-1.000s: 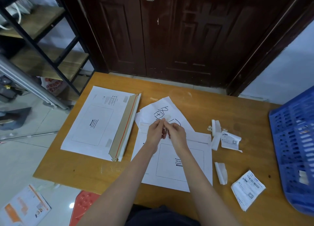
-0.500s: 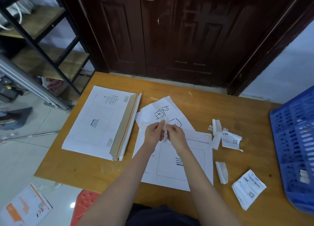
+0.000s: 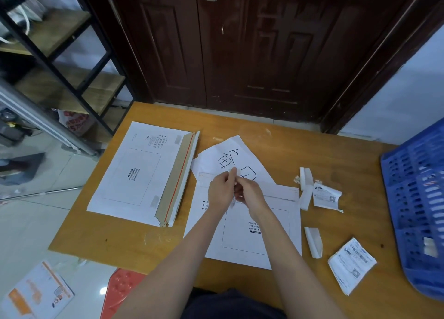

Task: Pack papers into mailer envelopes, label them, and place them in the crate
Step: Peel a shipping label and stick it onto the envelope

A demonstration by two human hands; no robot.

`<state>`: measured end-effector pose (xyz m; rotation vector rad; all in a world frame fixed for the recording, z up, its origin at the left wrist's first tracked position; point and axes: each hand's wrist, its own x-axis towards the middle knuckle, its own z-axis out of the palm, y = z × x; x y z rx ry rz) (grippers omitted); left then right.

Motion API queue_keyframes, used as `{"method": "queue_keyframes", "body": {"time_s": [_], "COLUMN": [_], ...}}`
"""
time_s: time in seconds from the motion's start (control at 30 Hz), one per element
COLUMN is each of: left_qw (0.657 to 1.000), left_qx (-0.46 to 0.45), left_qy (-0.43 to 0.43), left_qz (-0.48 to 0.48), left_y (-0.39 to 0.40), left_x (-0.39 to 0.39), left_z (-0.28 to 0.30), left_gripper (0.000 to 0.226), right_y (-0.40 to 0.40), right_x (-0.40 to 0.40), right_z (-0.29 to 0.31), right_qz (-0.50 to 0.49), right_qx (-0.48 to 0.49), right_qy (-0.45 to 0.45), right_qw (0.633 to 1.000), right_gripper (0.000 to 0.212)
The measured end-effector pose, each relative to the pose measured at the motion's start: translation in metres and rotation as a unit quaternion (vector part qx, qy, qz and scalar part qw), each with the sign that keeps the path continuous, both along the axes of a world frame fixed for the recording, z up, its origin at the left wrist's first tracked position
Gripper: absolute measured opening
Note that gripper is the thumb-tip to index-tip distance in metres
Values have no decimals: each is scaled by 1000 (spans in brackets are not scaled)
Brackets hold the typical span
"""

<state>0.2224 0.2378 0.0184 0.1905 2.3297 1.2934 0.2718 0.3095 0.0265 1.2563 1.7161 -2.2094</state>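
while the flat white cardboard mailer envelope [image 3: 252, 225] lies beneath them on the wooden table [image 3: 125, 237], the left hand [image 3: 219, 192] and right hand [image 3: 249, 195] both pinch a thin white paper strip [image 3: 234, 174].

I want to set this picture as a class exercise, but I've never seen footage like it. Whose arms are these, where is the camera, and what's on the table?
No machine here: a person wears a camera on the head, looking down at their own arms. The left hand and right hand together pinch a small white strip. Beneath them lies a mailer envelope with a handwritten paper at its opening. A stack of envelopes lies left, crumpled labels right, and a blue crate at the table's right edge.
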Motion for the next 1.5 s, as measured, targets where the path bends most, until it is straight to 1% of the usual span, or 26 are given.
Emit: {"method": "queue_keyframes", "body": {"time_s": [0.03,0.07,0.1,0.17,0.23,0.3,0.33,0.4,0.47,0.53,0.6,0.63,0.7,0.77,0.8,0.9,0.93,1.0,1.07,1.13,1.2,1.3,1.37,1.5], "left_qw": [1000,999,995,968,937,916,911,921,943,957,964,966,969,973,973,965,967,980,986,988,984,971,971,976], "left_qx": [6,32,73,163,225,260,266,245,201,171,166,168,169,161,159,169,160,113,83,81,106,130,119,100], "left_qy": [8,-13,-61,-183,-261,-298,-306,-299,-266,-234,-207,-195,-173,-161,-165,-199,-196,-158,-122,-104,-111,-141,-124,-108], "left_qz": [1,8,21,44,60,73,71,47,13,-4,-21,-31,-41,-40,-37,17,35,47,74,80,87,145,165,162], "left_y": [0,0,-1,-3,-6,-9,-10,-11,-9,-7,-6,-6,-3,2,3,6,7,11,14,14,12,14,16,17], "left_x": [-1,-2,-3,-1,1,3,4,8,11,11,10,11,15,20,22,23,23,23,21,16,13,16,19,18], "left_z": [-1,2,6,15,18,19,19,18,16,12,9,9,10,10,10,11,10,5,2,-2,-2,-4,-7,-13], "left_gripper": [44,43,43,42,42,45,46,48,43,36,34,36,39,38,38,38,37,42,41,33,28,32,35,34], "right_y": [1,3,4,4,3,1,1,1,0,-1,-1,-2,-6,-11,-12,-12,-12,-15,-17,-17,-16,-19,-19,-15], "right_x": [1,2,4,6,8,11,12,13,13,12,9,6,-1,-4,-3,0,-1,-2,-2,-2,-3,-7,-8,-2], "right_z": [-1,0,1,1,-1,-5,-6,-8,-8,-5,-1,3,5,1,-1,-6,-6,-5,-6,-7,-9,-12,-13,-13], "right_qz": [-19,-43,-64,-93,-116,-128,-136,-144,-141,-163,-196,-199,-176,-179,-190,-186,-175,-154,-143,-145,-153,-181,-183,-153], "right_qx": [-36,-82,-127,-190,-215,-233,-237,-230,-184,-162,-150,-122,-13,112,143,170,179,204,219,205,175,145,154,194], "right_qy": [16,35,54,84,95,98,99,92,61,25,-11,-32,-60,-71,-75,-77,-76,-75,-68,-62,-53,-52,-69,-108], "right_qw": [999,995,988,974,965,959,957,958,971,973,969,972,982,975,968,965,965,964,963,966,971,971,969,963], "right_gripper": [21,21,22,26,27,24,22,17,19,33,52,55,53,47,43,30,27,25,25,27,30,29,28,27]}}
